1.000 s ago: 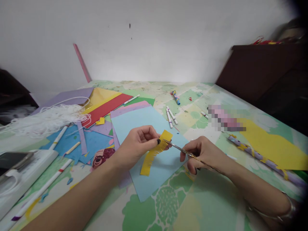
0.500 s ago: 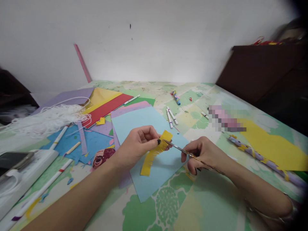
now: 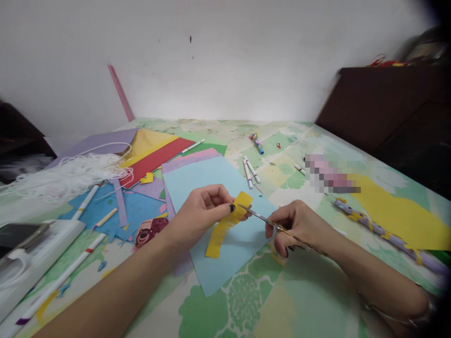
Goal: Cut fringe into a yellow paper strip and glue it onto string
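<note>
Between thumb and fingers, my left hand (image 3: 207, 209) pinches a yellow paper strip (image 3: 215, 239) whose right edge is cut into a fringe. The strip is held tilted above a light blue sheet of paper (image 3: 214, 277). My right hand (image 3: 299, 227) is closed around the handles of a pair of scissors (image 3: 260, 217). Their blades point left and meet the strip's fringed edge near its upper end, close to my left fingertips. Whether the blades are fully closed is hard to make out.
Left lie white string (image 3: 66, 176), blue paper (image 3: 141, 209), a red sheet (image 3: 155, 162), a power strip (image 3: 45, 253) and a phone (image 3: 21, 237). White markers (image 3: 247, 172) lie beyond the blue sheet. Yellow paper (image 3: 405, 211) and a decorated purple paper roll (image 3: 384, 234) lie right.
Almost nothing differs. Both hands, the yellow strip and the scissors stay in nearly the same place, with only a very slight shift of the view.
</note>
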`<move>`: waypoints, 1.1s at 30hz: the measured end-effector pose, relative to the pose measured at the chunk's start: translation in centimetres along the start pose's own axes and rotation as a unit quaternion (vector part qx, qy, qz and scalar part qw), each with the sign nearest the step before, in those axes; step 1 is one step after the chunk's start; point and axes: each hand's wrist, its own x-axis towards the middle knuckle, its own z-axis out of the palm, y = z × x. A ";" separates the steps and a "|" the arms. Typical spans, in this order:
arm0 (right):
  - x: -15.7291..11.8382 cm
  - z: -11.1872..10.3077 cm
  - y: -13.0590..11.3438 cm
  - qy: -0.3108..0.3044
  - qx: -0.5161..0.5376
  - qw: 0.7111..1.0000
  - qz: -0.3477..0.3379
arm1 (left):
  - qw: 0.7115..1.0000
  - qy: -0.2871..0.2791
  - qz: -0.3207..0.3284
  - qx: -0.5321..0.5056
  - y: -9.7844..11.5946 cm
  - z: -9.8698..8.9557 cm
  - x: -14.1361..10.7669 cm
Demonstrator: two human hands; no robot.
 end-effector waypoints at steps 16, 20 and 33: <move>0.1 -0.1 0.0 0.000 -0.001 1.000 0.003 | 1.000 0.000 -0.004 -0.001 -0.2 -0.1 0.0; 0.1 -0.1 0.0 -0.003 0.000 1.000 -0.002 | 1.000 -0.001 -0.005 0.002 -0.1 -0.1 0.0; 0.1 0.1 -0.3 -0.009 0.007 1.000 0.005 | 1.000 0.005 -0.012 0.007 -0.1 0.1 0.0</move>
